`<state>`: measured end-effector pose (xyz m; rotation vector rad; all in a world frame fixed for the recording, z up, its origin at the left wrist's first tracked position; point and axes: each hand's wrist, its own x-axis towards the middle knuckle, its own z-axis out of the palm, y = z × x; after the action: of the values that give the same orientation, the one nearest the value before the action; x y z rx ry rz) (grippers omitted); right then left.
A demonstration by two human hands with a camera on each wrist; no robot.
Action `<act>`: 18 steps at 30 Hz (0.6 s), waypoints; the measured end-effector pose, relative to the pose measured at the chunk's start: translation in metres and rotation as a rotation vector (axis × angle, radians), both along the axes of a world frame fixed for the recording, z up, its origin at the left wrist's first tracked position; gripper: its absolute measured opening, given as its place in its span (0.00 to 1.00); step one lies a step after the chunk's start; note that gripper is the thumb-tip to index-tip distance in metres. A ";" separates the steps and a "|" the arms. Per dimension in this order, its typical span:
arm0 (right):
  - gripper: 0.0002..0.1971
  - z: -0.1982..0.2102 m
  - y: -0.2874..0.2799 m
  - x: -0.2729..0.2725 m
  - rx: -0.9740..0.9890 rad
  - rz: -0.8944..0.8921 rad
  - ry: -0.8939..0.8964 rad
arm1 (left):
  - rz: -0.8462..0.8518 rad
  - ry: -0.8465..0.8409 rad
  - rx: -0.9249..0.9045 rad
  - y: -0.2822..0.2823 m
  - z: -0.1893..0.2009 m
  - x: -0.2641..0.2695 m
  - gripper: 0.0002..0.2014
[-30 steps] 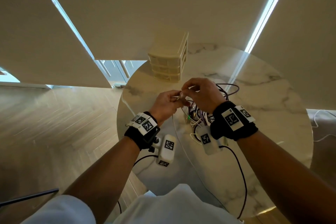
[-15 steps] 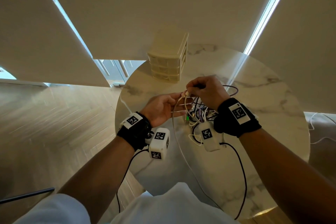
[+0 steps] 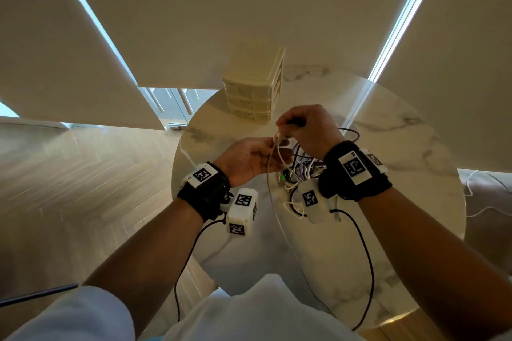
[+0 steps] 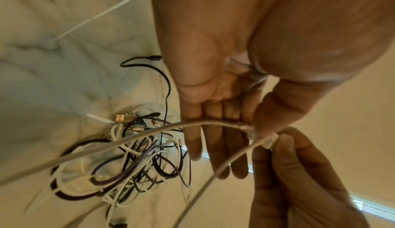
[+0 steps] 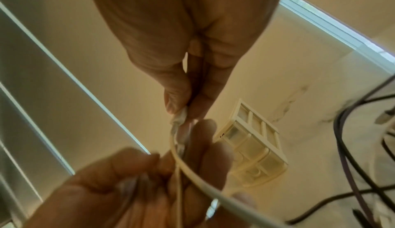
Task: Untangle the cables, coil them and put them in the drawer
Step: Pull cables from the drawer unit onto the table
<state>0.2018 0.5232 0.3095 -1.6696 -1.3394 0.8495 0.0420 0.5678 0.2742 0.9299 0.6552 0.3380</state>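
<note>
White cable (image 4: 128, 141): its plug is pinched by the right hand (image 3: 307, 130). Left hand (image 3: 249, 160) fingers (image 4: 215, 147) lie nearly straight under it, and I can't tell if the thumb clamps it. The tangle (image 4: 132, 164) sits mid-worktop (image 3: 388, 147), partly hidden by wrists. Drawers (image 3: 249, 97) are at the far edge.

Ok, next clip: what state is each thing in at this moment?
white cable: lifted, uncoiled, held between both grips.
left grip: palm up, thumb pinching the white cable against the fingers.
right grip: thumb and forefinger pinching the cable's plug.
cable tangle: knotted heap lying on the marble table.
drawer unit: upright, all three drawers shut.
</note>
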 end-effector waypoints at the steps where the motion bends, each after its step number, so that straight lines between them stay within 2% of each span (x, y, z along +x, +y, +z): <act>1: 0.04 -0.001 0.000 -0.001 0.016 -0.010 -0.021 | 0.003 -0.011 0.000 0.000 0.000 0.002 0.16; 7: 0.05 -0.016 -0.002 -0.003 0.136 -0.119 -0.045 | 0.087 0.021 0.055 0.000 0.003 0.020 0.09; 9: 0.15 -0.017 -0.004 -0.002 0.110 -0.133 -0.045 | 0.181 0.020 0.063 0.008 0.010 0.027 0.10; 11: 0.24 -0.015 -0.009 -0.001 0.013 -0.044 0.051 | 0.261 -0.020 0.047 0.023 0.020 0.033 0.10; 12: 0.24 -0.014 -0.012 0.000 -0.058 0.033 0.115 | 0.278 -0.049 0.036 0.031 0.026 0.036 0.10; 14: 0.17 -0.017 -0.017 0.006 -0.222 0.209 0.156 | 0.320 -0.090 0.023 0.045 0.039 0.044 0.12; 16: 0.10 -0.023 -0.023 0.014 -0.347 0.317 -0.015 | 0.389 -0.116 0.020 0.058 0.053 0.045 0.12; 18: 0.09 -0.034 -0.027 0.028 -0.381 0.279 -0.153 | 0.419 -0.148 0.011 0.070 0.063 0.039 0.12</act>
<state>0.2293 0.4963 0.2752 -1.8922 -1.6181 1.2209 0.0814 0.6376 0.3367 0.7652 0.7099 0.7764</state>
